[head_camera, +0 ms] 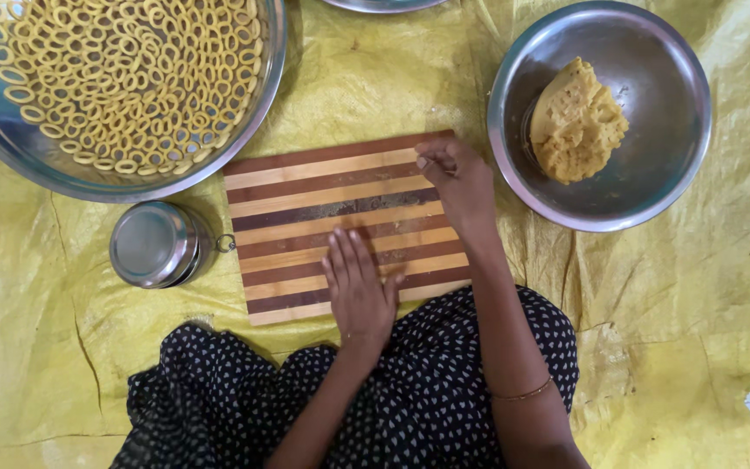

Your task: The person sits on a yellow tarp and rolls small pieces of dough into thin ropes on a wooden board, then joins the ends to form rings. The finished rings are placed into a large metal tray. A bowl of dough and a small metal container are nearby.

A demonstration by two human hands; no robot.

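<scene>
Yellow plastic sheeting (670, 295) covers the floor. Upper left: steel tray (10, 139) of dough rings (123, 78); below it, lidded steel tin (154, 245). Centre: striped cutting board (305, 195). Left hand (359, 291) flat on board, fingers extended, holding nothing. Right hand (457, 182) at board's upper right corner, fingertips pinched together; contents indiscernible. Right: steel bowl (653, 187) containing dough lump (576, 123).

Place: home food-making spot on the floor | Signs: yellow sheet (670, 287) spread as work surface | steel bowl (653, 187) of dough (575, 122) | tray (10, 143) of dough rings (123, 69) | striped board (305, 200)
</scene>
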